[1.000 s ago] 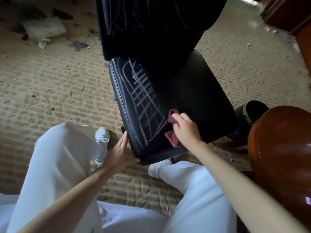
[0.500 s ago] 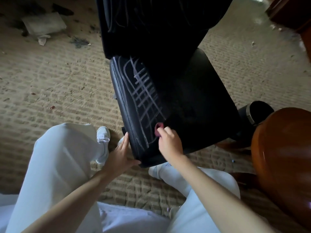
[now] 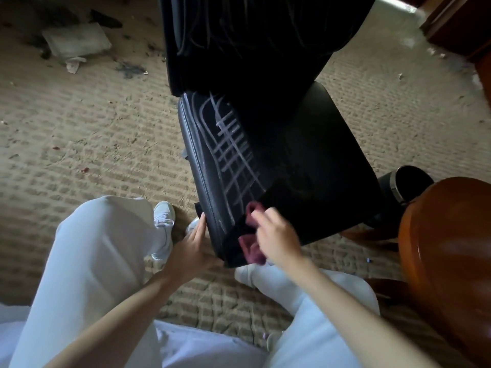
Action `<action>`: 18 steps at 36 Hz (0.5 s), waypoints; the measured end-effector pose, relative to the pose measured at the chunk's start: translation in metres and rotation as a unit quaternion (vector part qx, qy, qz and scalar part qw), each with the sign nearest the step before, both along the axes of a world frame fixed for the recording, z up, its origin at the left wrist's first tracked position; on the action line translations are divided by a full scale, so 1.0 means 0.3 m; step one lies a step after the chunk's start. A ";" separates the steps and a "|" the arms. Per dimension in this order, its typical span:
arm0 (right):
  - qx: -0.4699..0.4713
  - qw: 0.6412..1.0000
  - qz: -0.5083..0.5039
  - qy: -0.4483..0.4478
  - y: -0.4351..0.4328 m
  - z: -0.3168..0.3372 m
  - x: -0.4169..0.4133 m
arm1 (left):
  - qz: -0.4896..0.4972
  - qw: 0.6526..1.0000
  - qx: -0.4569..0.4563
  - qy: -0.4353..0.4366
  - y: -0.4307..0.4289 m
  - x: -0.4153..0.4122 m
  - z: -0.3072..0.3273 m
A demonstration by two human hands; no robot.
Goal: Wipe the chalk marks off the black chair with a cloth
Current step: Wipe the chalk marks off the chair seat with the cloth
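Observation:
The black chair (image 3: pixel 313 160) stands on the carpet in front of me. White chalk marks (image 3: pixel 233 155), a grid of crossing lines, cover the left half of its seat. My right hand (image 3: pixel 276 239) holds a dark red cloth (image 3: pixel 251 244) against the seat's near edge, just below the grid. My left hand (image 3: pixel 192 248) grips the seat's near left corner, fingers along the side and thumb under the front edge. Faint chalk lines also show on the chair's backrest (image 3: pixel 239 41).
My legs in white trousers and white shoes (image 3: pixel 164 221) sit either side of the chair's near corner. A polished brown wooden piece (image 3: pixel 446 251) stands at the right, a black cylinder (image 3: pixel 406 181) beside it. Paper and debris (image 3: pixel 77 42) lie on the carpet far left.
My right hand slid the cloth left across the near seat, then back toward the near edge. Chalk near the front corner is fainter. The left hand kept its grip.

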State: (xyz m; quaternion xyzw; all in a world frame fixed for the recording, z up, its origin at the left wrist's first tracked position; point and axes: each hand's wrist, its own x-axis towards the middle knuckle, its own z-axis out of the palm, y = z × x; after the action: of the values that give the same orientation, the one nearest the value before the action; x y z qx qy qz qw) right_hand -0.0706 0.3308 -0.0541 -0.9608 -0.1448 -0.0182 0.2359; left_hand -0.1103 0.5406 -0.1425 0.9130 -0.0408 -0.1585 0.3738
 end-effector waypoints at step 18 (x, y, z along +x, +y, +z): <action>-0.068 0.991 -0.086 0.073 0.031 -0.071 0.161 | 0.001 1.000 -0.024 0.010 -0.018 0.010 -0.008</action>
State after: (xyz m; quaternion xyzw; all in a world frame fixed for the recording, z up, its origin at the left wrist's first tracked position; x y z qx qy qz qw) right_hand -0.0224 0.3402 -0.0754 -0.9822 -0.0453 0.0422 0.1771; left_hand -0.1074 0.5352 -0.1451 0.9023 -0.0398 -0.1657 0.3959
